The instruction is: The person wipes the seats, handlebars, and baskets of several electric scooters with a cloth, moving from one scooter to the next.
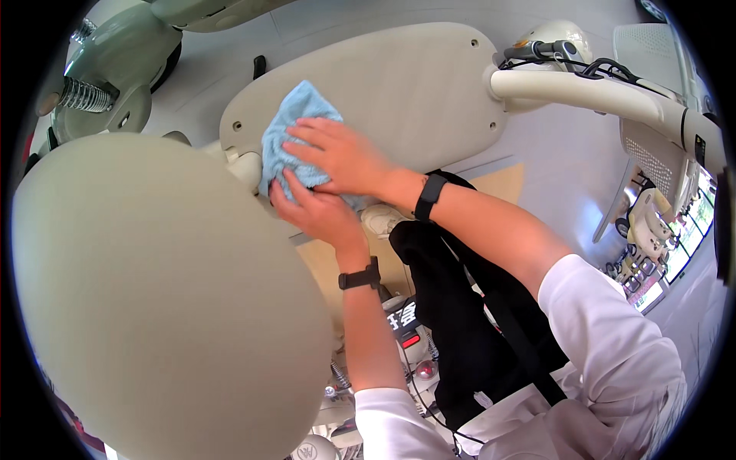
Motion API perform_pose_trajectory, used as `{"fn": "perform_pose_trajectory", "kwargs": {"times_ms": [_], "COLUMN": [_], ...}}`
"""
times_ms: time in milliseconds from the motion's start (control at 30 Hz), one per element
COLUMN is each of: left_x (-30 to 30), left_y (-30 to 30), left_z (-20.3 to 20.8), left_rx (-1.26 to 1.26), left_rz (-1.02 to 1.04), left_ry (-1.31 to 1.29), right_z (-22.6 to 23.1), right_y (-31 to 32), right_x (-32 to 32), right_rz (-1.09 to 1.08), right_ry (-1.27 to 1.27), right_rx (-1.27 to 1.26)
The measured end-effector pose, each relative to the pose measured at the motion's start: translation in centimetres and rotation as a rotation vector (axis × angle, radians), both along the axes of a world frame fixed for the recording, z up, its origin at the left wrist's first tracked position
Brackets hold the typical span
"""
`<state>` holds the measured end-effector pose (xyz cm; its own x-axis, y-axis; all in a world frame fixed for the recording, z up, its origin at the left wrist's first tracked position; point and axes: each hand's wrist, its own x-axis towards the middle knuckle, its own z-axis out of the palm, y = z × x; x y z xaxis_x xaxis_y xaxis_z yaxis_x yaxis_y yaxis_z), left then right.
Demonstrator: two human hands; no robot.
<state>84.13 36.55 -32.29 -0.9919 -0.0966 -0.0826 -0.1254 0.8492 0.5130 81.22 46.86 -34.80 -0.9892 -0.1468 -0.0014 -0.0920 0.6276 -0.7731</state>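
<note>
A light blue cloth lies bunched over the left end of a flat beige scooter footboard. My right hand rests on top of the cloth with its fingers stretched out and slightly apart, pressing it down. Nearer to me, my left hand has its fingers curled over the cloth's lower edge, pinching it beside the small joint piece at the board's end. Both wrists wear dark bands. The cloth hides the part of the board beneath it.
The scooter's big rounded beige seat fills the left side, close to my left forearm. A pale steering tube with cables runs off to the right. Another green-grey scooter stands at the far left. More scooters appear below and at right.
</note>
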Motion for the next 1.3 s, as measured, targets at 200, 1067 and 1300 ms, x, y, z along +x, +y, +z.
{"fn": "perform_pose_trajectory", "kwargs": {"times_ms": [200,1067,1300], "left_x": [-1.2,-2.4,4.8], "left_y": [9.9,8.0,7.4], "left_z": [-1.4,-0.9,11.5], "left_rx": [0.100,0.210,0.567], "left_rz": [-0.396,-0.360,-0.223], "left_ry": [0.060,0.004,-0.303], "right_z": [0.2,1.7,15.0], "right_y": [9.9,8.4,7.3], "right_x": [4.6,2.5,9.7], "right_rz": [-0.437,-0.457,-0.877], "right_ry": [-0.118,-0.182,-0.580], "right_rx": [0.250,0.161,-0.349]}}
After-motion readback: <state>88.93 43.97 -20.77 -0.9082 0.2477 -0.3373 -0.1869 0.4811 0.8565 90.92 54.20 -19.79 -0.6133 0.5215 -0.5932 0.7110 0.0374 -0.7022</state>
